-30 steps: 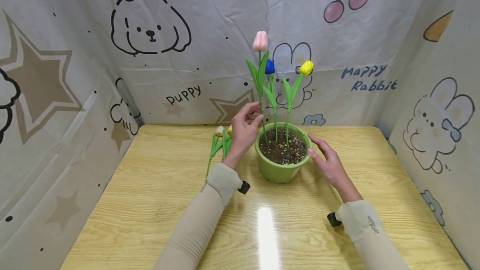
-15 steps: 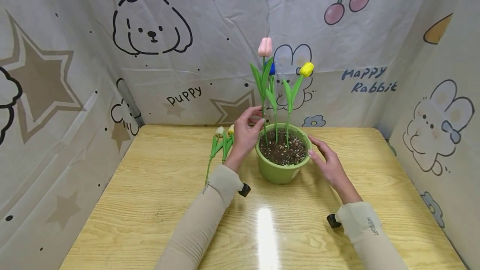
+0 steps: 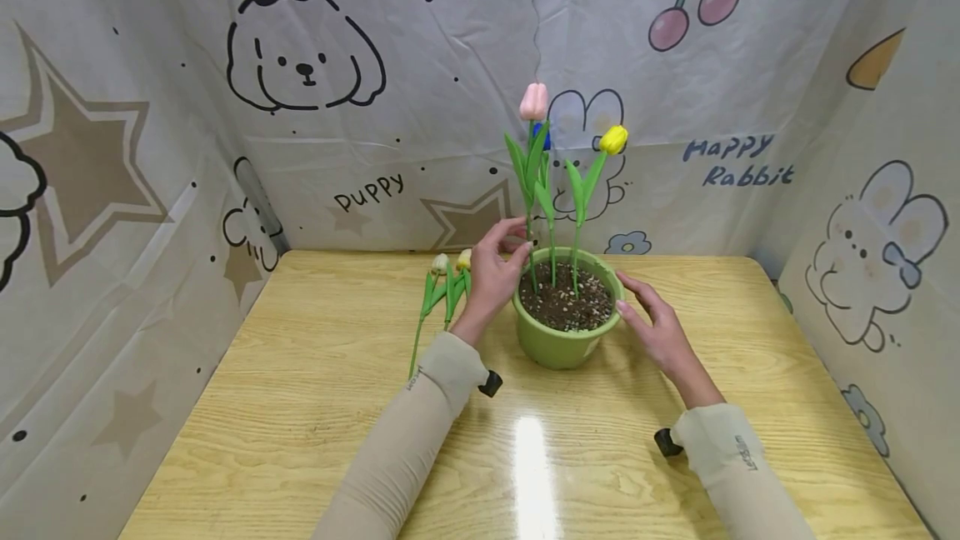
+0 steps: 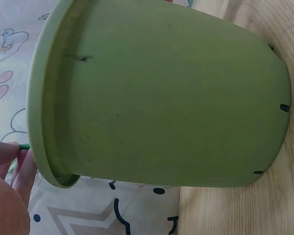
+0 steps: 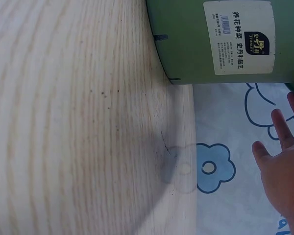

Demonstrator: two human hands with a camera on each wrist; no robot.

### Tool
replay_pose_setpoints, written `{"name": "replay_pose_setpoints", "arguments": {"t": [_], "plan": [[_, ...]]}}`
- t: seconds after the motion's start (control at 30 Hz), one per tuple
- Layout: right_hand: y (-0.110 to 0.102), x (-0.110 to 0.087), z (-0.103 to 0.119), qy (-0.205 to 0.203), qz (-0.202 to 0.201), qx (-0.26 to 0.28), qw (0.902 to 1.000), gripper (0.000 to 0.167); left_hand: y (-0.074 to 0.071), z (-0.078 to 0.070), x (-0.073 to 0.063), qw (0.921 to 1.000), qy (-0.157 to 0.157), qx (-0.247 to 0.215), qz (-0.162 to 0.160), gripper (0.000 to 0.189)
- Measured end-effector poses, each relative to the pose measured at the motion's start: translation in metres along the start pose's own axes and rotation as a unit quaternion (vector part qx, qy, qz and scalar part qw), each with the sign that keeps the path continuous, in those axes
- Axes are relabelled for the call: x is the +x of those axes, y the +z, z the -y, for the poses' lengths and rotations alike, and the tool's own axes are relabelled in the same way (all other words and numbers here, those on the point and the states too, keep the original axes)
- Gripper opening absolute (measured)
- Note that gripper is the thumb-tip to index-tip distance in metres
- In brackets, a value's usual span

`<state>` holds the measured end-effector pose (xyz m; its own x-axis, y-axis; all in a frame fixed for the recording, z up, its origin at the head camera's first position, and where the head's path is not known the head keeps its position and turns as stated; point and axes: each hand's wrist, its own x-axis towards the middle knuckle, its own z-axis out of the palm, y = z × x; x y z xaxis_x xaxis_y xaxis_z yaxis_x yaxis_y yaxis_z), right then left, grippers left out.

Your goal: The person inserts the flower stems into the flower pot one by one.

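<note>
With thumb and fingers my left hand [image 3: 495,273] pinches the stem of a pink tulip [image 3: 534,102], just above the rim of a green flowerpot [image 3: 558,348]. The foot of that stem stands in the dark, pebbly soil [image 3: 566,313]. A blue tulip [image 3: 542,140], partly hidden behind the pink one, and a yellow tulip [image 3: 613,140] also rise from the soil. At the pot's right side, the fairly straight fingers of my right hand [image 3: 663,338] touch the rim. In the left wrist view, the pot wall [image 4: 171,103] hides most of the stem.
A white tulip [image 3: 440,265] and a yellowish one [image 3: 464,260] lie on the wooden table [image 3: 322,373], left of the pot and partly behind my left arm. A printed cloth [image 3: 450,48] hangs at the back and sides. A white label [image 5: 240,39] is on the pot.
The pink tulip has moved down and slightly right, its bloom now in front of the blue one. My left hand went down with it; my right hand stays at the rim.
</note>
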<state>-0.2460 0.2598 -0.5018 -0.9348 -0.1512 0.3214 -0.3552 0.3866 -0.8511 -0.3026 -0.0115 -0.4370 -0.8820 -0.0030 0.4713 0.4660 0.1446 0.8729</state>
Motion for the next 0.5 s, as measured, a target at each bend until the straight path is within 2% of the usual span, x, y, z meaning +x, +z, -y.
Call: {"name": "replay_pose_setpoints", "arguments": {"t": [0.17,0.5], "plan": [[-0.0004,0.0000,0.0010,0.002,0.001,0.003,1.0000,0.051,0.0024,0.0019,0.0003,0.9997,0.009,0.020,0.007,0.038],[-0.0001,-0.0002,0.0019,0.006,0.006,0.005,1.0000,0.052,0.0034,0.0037,-0.0027,0.9954,0.034,0.088,0.017,0.035]]}}
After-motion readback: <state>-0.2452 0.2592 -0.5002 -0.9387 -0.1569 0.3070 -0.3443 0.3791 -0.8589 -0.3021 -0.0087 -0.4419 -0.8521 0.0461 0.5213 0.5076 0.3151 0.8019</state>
